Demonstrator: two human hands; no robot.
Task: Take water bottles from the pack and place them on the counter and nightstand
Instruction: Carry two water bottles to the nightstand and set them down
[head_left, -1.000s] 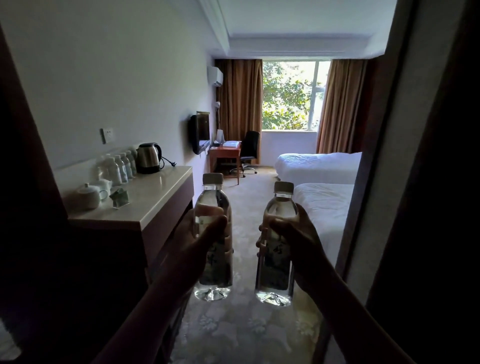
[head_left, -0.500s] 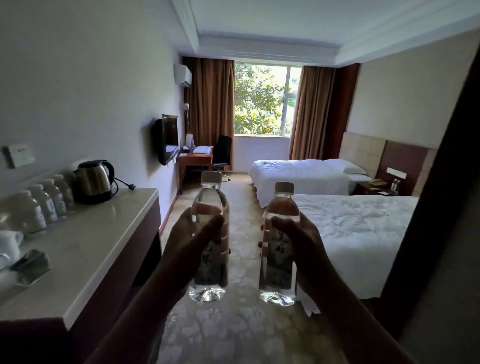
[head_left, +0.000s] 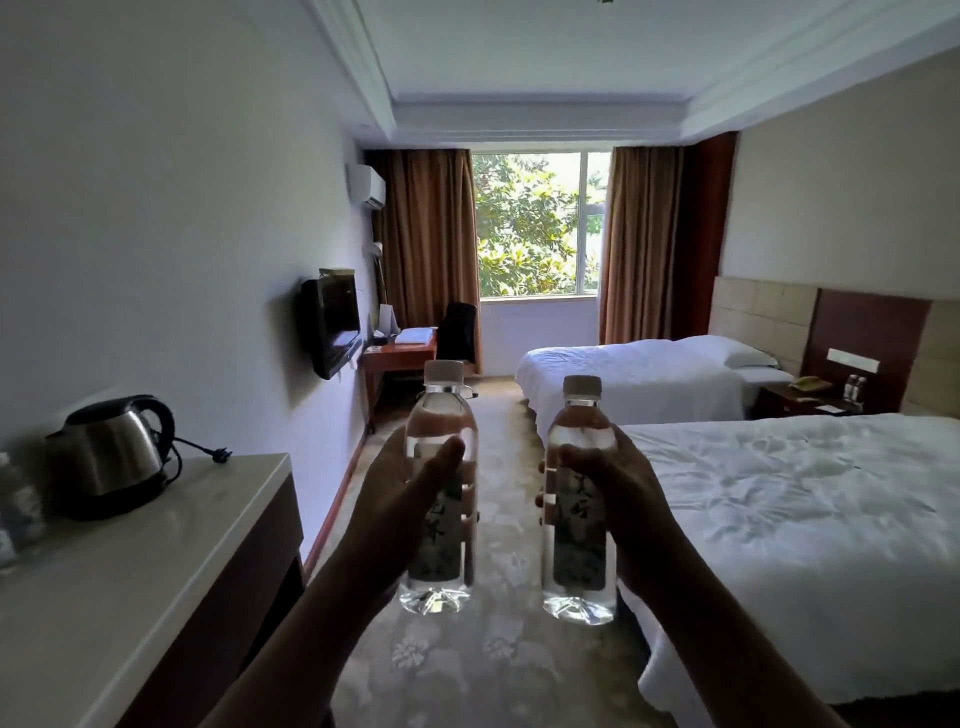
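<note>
Since the earlier frame we have walked further into the room: the counter (head_left: 171, 545) has slid toward the left edge of view, and the nightstand (head_left: 800, 402) between the two beds now shows clearly. Our left hand (head_left: 400, 499) wraps its fingers and thumb round the left water bottle (head_left: 441, 488); our right hand (head_left: 618, 493) grips the right water bottle (head_left: 579, 499) the same way. Both bottles are upright, capped, side by side and apart, held over the carpet short of the nightstand and to its left. Two small bottles (head_left: 854, 387) already stand on the nightstand beside a telephone (head_left: 810, 384). We judge the step in hand to be the carry to the nightstand. To do it well, we would keep the bottles vertical, pass along the near bed (head_left: 805, 545), and set them on bare wood away from the telephone. The electric kettle (head_left: 111, 454) sits on the counter, well away from the nightstand.
</note>
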